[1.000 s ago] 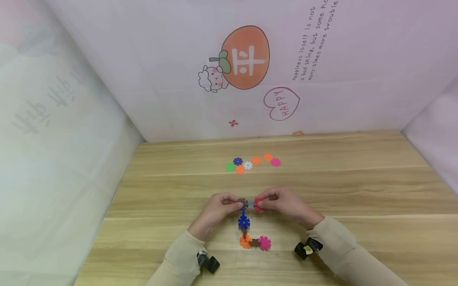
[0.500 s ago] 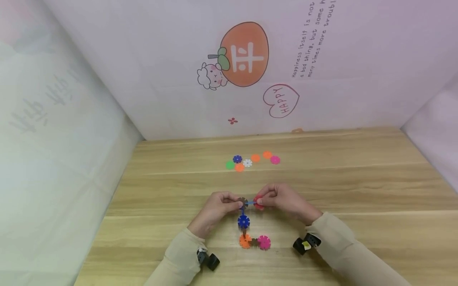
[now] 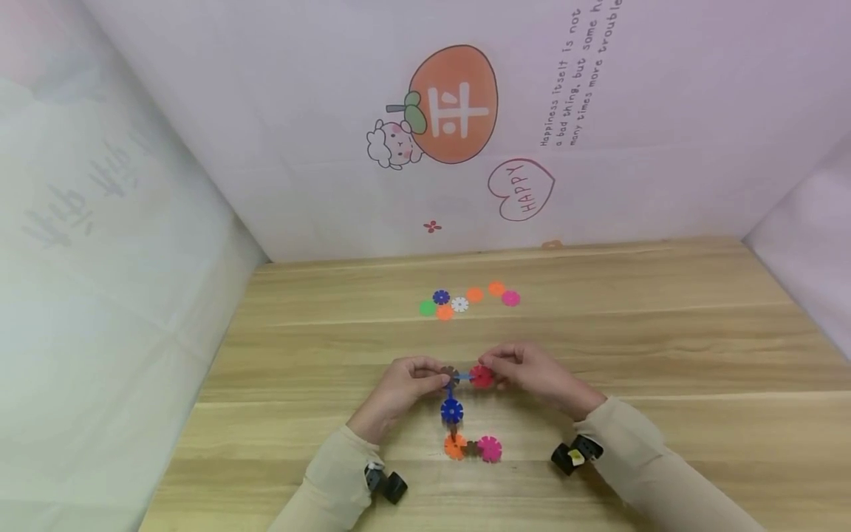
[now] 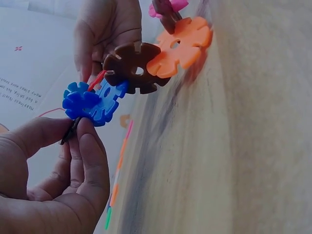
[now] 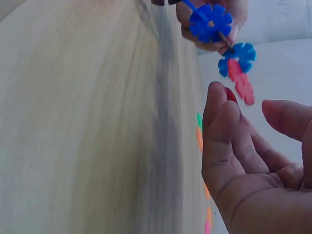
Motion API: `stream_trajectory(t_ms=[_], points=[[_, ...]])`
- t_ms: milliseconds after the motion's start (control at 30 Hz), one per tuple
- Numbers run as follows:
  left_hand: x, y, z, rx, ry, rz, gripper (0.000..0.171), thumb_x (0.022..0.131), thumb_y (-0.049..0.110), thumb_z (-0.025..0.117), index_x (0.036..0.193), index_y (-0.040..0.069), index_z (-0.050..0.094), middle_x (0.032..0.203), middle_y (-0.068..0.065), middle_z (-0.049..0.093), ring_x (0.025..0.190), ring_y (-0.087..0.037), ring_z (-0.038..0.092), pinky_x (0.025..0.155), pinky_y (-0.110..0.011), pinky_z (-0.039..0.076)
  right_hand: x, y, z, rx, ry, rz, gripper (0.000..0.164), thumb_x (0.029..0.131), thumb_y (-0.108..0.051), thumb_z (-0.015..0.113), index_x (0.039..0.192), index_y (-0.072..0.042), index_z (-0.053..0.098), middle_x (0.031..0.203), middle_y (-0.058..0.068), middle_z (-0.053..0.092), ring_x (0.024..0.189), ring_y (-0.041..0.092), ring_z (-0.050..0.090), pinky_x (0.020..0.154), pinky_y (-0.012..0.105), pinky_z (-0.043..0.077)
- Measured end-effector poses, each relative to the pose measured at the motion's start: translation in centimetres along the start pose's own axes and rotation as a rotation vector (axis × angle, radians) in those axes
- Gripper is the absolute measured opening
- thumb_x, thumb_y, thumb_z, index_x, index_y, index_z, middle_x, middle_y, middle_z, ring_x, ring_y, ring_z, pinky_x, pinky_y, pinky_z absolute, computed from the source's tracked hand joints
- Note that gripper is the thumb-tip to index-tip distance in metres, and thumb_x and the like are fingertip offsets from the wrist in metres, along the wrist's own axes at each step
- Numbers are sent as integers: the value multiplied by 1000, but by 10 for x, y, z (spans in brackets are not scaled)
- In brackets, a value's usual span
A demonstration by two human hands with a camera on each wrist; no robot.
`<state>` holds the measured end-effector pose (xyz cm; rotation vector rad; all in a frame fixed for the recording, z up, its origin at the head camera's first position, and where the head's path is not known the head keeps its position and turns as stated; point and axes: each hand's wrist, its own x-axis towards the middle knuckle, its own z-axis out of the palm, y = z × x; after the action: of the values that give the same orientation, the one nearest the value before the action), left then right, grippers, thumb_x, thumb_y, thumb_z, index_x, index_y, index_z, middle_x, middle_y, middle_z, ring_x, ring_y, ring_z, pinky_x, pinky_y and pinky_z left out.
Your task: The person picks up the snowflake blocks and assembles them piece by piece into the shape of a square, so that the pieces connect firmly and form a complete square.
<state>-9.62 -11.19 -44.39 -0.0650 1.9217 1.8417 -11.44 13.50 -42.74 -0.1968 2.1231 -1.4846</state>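
Observation:
My left hand (image 3: 404,391) pinches a dark brown notched snowflake disc (image 4: 71,130) between thumb and fingertip. It sits at the corner of a chain of slotted discs. A light blue disc (image 5: 245,52) links it to a red disc (image 3: 482,376) at the chain's right end. Toward me run a dark blue disc (image 3: 452,411), a brown disc (image 4: 122,61), an orange disc (image 3: 455,446), another brown piece and a pink disc (image 3: 490,449). My right hand (image 3: 535,378) is beside the red disc, thumb and fingers spread apart in the right wrist view.
Several loose discs lie farther back on the wooden table (image 3: 332,303): green (image 3: 428,307), blue (image 3: 441,297), white (image 3: 459,304), orange (image 3: 475,294) and pink (image 3: 510,298) among them. A printed cloth (image 3: 319,148) hangs behind the table.
My right hand has let go of the red disc, its fingers parting and drawing slightly to the right. The left hand keeps its pinch on the brown disc.

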Motion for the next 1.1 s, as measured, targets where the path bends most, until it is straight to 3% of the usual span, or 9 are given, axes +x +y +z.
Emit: stream_trajectory(t_ms=[167, 300, 400, 567, 833, 1100], points=[[0, 2, -2, 4, 1, -11, 19, 90, 6, 69, 106, -3, 67, 100, -7, 73, 85, -11, 68, 85, -28, 59, 7, 6, -14, -41, 51, 18, 39, 101, -31, 55, 125, -1, 61, 106, 9, 70, 93, 19, 66, 81, 32, 59], [0, 5, -4, 9, 1, -7, 20, 89, 5, 70, 107, -3, 66, 101, -8, 73, 86, -12, 68, 86, -28, 59, 18, 6, -33, -199, 178, -41, 37, 99, -23, 58, 124, 3, 60, 111, 17, 68, 92, 23, 65, 78, 35, 59], [-1, 3, -4, 23, 1, -3, 20, 88, 6, 70, 107, -2, 67, 99, -8, 73, 85, -13, 69, 86, -28, 59, 28, 5, -45, -345, 287, -99, 36, 97, -17, 61, 123, 8, 60, 113, 23, 68, 97, 30, 66, 85, 42, 58], [-3, -2, -3, 21, 0, 4, 20, 88, 6, 71, 105, -2, 67, 97, -7, 74, 84, -12, 69, 84, -28, 59, 45, 1, -57, -486, 406, -125, 36, 92, -13, 63, 118, 13, 61, 109, 26, 68, 102, 39, 65, 92, 49, 55], [-7, -4, -5, 17, -2, 27, 21, 89, 5, 70, 106, -5, 65, 98, -8, 73, 85, -12, 69, 85, -30, 60, 69, -6, -59, -593, 409, -68, 45, 93, -15, 63, 125, 16, 54, 115, 32, 65, 106, 43, 63, 92, 52, 55], [-7, -2, -4, 7, -4, 19, 22, 89, 6, 70, 108, -5, 65, 99, -7, 73, 86, -13, 68, 85, -29, 59, 78, -7, -60, -633, 384, -57, 38, 89, -2, 66, 122, 14, 57, 110, 29, 66, 100, 39, 64, 90, 49, 55]])
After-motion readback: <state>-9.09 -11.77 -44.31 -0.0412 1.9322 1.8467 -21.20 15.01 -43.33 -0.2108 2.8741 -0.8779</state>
